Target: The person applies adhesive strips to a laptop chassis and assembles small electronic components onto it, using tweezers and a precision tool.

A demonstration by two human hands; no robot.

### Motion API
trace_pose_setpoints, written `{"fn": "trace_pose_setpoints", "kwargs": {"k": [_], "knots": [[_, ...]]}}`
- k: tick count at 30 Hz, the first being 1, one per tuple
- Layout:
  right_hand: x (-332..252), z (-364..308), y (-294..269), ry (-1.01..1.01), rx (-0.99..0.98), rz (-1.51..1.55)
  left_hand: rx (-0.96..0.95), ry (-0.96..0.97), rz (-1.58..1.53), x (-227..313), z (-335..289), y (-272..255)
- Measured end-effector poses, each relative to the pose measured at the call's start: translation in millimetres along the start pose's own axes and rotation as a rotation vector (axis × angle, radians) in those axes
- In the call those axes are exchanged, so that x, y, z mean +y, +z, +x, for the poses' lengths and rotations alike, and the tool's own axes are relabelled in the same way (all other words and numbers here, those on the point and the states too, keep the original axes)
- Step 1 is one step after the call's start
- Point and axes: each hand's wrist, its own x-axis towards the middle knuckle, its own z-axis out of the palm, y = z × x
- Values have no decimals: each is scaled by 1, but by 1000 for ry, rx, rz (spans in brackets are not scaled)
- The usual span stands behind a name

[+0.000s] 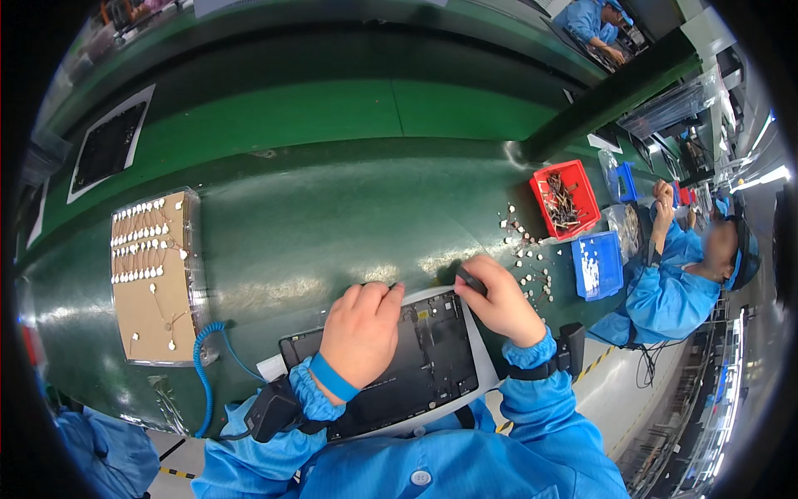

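In front of me lies an opened flat black electronic device [416, 358], with its inner parts showing, on a white sheet at the table's near edge. My left hand [357, 333], with a blue band round its wrist, rests over the device's upper left part. Its fingers are curled together near the far edge, and what they may hold is hidden. At the device's far right corner, my right hand [503, 299] grips a short black stick-shaped tool [470, 279] between thumb and fingers. The lower end of that tool cannot be made out.
A cardboard sheet [137, 312] with rows of small white-ended wired parts lies left, beside a blue coiled cord [199, 366]. Loose wired parts [532, 266], a red bin [573, 170] and a blue bin [598, 266] are right. A co-worker [673, 287] sits beyond them.
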Motion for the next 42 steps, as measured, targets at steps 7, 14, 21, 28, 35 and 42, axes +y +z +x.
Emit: {"fn": "trace_pose_setpoints", "kwargs": {"k": [7, 14, 21, 28, 35, 42], "knots": [[1, -12, -6, -33, -69, 51, -105, 27, -18, -1, 2, 0], [-8, -18, 16, 135, 331, 374, -85, 68, -26, -3, 2, 2], [-6, -19, 31, 272, 242, 809, -101, 80, -17, -3, 2, 4], [3, -23, 41, 169, 370, 645, -121, 75, -21, -3, 2, 3], [4, -21, 43, 119, 397, 508, -121, 67, -26, -3, 3, 3], [5, -21, 44, 72, 412, 394, -128, 100, 37, -6, 2, 4]]}}
